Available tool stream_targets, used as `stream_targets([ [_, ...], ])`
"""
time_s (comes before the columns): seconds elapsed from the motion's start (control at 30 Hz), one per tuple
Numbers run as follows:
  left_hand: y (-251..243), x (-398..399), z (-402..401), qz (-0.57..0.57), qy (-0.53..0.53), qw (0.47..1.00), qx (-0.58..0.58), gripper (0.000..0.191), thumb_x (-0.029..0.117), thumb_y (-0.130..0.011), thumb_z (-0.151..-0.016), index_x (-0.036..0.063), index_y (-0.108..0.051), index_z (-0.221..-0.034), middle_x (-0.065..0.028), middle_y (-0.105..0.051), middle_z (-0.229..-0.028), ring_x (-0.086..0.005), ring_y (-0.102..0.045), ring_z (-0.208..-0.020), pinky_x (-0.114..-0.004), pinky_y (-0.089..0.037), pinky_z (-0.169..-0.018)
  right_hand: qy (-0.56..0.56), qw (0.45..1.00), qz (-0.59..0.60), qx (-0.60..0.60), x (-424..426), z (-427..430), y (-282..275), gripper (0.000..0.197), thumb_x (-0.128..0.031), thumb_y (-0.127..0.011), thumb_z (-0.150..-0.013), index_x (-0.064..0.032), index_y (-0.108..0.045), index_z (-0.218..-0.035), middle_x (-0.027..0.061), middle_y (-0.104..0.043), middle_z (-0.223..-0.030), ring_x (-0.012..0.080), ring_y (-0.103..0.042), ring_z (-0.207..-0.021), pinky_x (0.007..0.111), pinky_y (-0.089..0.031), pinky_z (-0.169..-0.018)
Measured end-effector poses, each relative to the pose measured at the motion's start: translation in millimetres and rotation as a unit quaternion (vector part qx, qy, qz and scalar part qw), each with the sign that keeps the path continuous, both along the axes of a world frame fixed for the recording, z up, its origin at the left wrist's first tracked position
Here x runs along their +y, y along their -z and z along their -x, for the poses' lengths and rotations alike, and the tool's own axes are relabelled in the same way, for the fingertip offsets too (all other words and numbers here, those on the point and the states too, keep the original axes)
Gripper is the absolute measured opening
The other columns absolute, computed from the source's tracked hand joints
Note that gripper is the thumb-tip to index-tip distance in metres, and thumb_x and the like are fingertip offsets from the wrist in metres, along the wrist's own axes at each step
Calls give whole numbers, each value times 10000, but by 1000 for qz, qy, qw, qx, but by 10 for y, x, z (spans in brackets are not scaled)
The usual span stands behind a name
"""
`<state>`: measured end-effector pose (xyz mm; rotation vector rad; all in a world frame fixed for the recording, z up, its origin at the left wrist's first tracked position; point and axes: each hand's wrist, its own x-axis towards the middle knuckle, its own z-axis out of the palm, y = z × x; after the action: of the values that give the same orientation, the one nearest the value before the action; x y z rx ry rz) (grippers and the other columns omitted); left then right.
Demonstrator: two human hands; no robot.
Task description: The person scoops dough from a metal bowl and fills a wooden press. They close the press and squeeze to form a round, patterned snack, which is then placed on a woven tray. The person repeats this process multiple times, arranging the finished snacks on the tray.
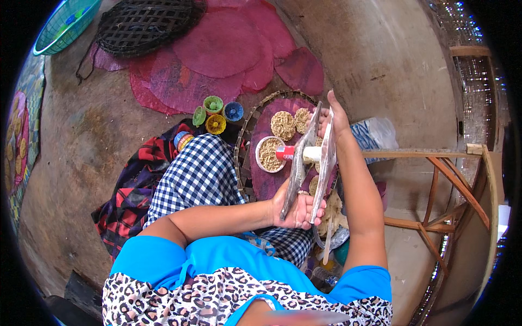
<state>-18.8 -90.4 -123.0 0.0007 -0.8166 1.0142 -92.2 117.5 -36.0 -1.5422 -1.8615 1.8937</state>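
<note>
Both of my hands hold a hand-operated extruding press with two long, worn bars (pixel 301 163) lying roughly parallel. My left hand (pixel 297 208) grips the near ends, its fingers curled up around them. At the far ends, my right hand (pixel 335 122) wraps the bars with its thumb pointing up. A white cylinder (pixel 312 154) spans the gap between the bars, and a red cylinder (pixel 284 153) with writing sticks out to the left. Beside the red end, a white ring (pixel 257 154) encloses pale dough strands (pixel 270 153). Round strand cakes (pixel 283 125) lie on a purple sheet (pixel 265 185).
A round woven tray (pixel 240 163) carries the sheet. Near my right forearm, a bowl (pixel 341 236) contains dough (pixel 333 205) and a flat stick (pixel 327 244). Coloured plastic cups (pixel 213 105) stand by my knee. A wooden frame (pixel 412 153) stands at right; purple rounds (pixel 220 45) lie ahead.
</note>
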Motion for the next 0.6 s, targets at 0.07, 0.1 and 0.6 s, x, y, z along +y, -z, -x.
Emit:
stream_targets([
  [0.07,-22,-76,-81,26,6,1000,11,917,782,-350,-702,-40,-538,-1061,-179,-570,-956,-347,-546,-898,-359,-433,-741,-23,999,44,7,-80,-75,20,926,-737,-608,-597,65,-444,-1032,201,-549,-854,335,-594,-715,432,-515,-675],
  [0.1,-33,-139,-119,44,8,999,19,923,790,-344,-695,-38,-547,-1047,-180,-572,-956,-346,-553,-898,-357,-429,-726,-8,999,48,-4,-125,-95,21,924,-735,-605,-604,67,-444,-1034,197,-545,-853,331,-592,-719,431,-513,-680],
  [0.6,-234,-180,-16,-117,-16,991,-59,682,661,-348,-802,43,-548,-1010,-132,-540,-782,-272,-494,-717,-368,-365,-769,-126,912,184,344,-744,-1037,704,588,-424,-522,-846,-10,-406,-1248,253,-532,-1086,320,-590,-852,376,-509,-665],
])
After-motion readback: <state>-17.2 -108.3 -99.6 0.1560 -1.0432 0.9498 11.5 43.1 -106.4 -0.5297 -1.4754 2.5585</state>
